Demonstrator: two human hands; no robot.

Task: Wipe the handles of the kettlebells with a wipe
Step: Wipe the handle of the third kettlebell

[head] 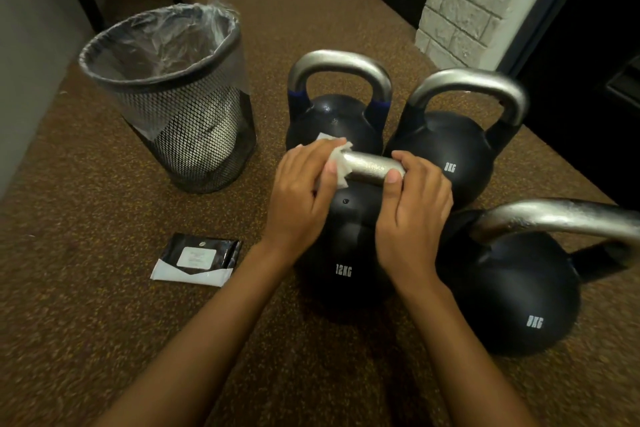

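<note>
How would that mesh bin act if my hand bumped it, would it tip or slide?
The bin would probably tip or skid easily: its wire mesh walls look thin and light. It stands tall and tapers to a narrower base, so a knock near the rim seems likely to topple it. Only a plastic liner and something pale at the bottom show inside, adding little weight.

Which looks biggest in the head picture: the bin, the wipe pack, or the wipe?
1. Bin
2. Wipe pack
3. Wipe, though the left hand covers part of it, so its full size is unsure.
</note>
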